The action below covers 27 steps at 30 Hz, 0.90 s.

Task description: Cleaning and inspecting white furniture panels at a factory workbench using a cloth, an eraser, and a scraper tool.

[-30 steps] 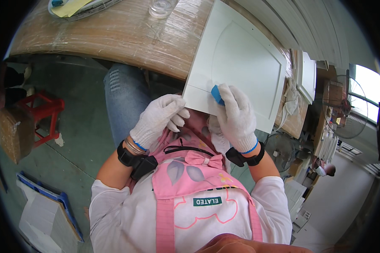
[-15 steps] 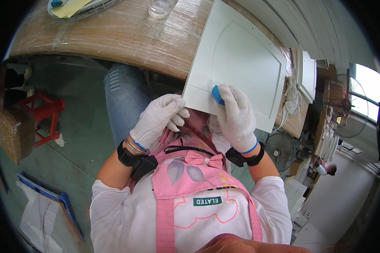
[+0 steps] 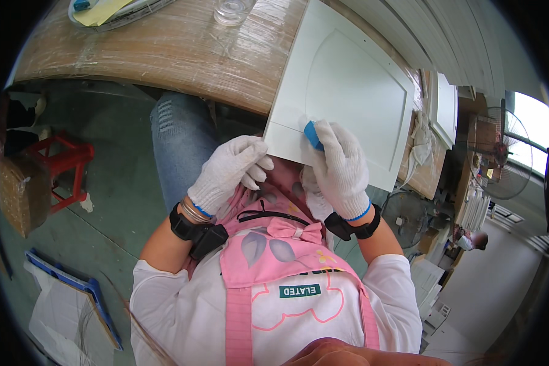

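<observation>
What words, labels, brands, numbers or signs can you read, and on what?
Green label on shirt: one word in white capitals, upside down; legible, but not copied here.
Dark lettering on shirt at bib's edge: mostly covered, unreadable.
Panel, block: no lettering visible.

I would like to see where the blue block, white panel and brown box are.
Blue block (image 3: 312, 135), head view: its exposed side.
White panel (image 3: 357, 91), head view: middle of its face.
Brown box (image 3: 22, 196), head view: its side.

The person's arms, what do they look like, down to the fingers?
White knitted gloves with blue cuff edges. Each wrist has a black strap and black box; the left also has shiny bangles. The sleeves are short and white.
</observation>
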{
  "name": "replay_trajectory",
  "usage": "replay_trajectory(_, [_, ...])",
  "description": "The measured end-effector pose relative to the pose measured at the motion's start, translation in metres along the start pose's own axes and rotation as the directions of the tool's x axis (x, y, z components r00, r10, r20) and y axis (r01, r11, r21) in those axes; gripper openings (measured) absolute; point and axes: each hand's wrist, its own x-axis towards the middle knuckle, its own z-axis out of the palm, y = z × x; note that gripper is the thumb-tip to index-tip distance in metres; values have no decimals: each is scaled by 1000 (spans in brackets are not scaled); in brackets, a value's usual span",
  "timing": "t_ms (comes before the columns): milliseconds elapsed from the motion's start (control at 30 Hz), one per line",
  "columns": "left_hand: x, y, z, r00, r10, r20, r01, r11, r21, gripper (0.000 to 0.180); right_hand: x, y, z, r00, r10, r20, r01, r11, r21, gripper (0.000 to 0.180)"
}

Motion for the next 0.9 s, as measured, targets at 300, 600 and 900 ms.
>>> replay_trajectory(300, [1,1,0,1000,-1,18,1,1000,-6,38,-2,0,2,1000,-9,-19,9,1000,-20,53])
replay_trajectory(600, [1,0,-1,1000,-1,14,1,1000,-12,37,2,-3,2,999,-28,-29,28,1000,-3,54])
replay_trajectory(900, [1,0,-1,1000,-8,9,8,1000,-8,37,5,0,-1,998,-46,-46,46,999,11,51])
